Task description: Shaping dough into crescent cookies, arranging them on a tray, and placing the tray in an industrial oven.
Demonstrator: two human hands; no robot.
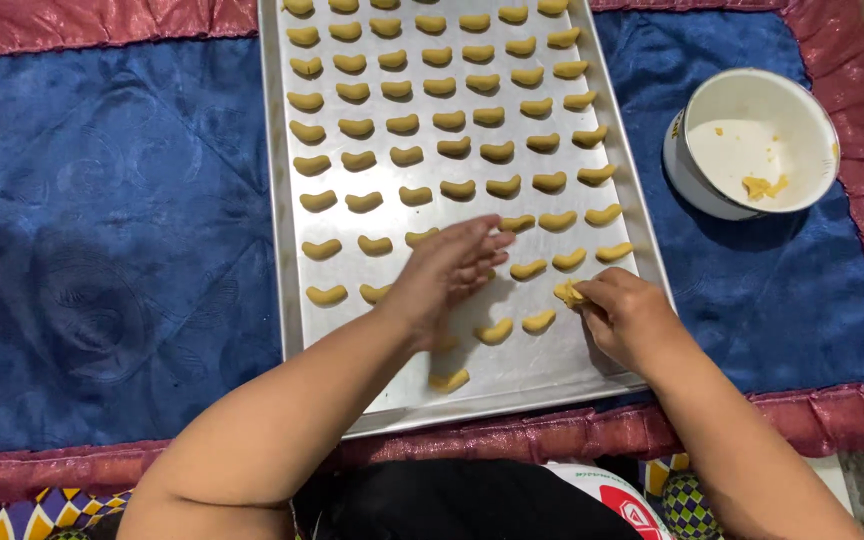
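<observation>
Both forearms reach up from the bottom edge over a metal baking tray (pixel 282 250) that lies on a blue quilted cloth (pixel 102 230). Her left hand (pixel 444 275) hovers flat, fingers stretched out, just above the crescent-shaped dough pieces (pixel 449 121) lined up in rows beyond it. To its right, the right hand (pixel 624 312) is curled narrow, pinching a small lump of yellow dough (pixel 567 292) at the tray's near right corner. Well beyond that hand, off the tray, stands a white bowl (pixel 752 110) with dough scraps.

Dough crescents (pixel 438 120) on tray (pixel 274 150); bowl (pixel 752 140) right.
</observation>
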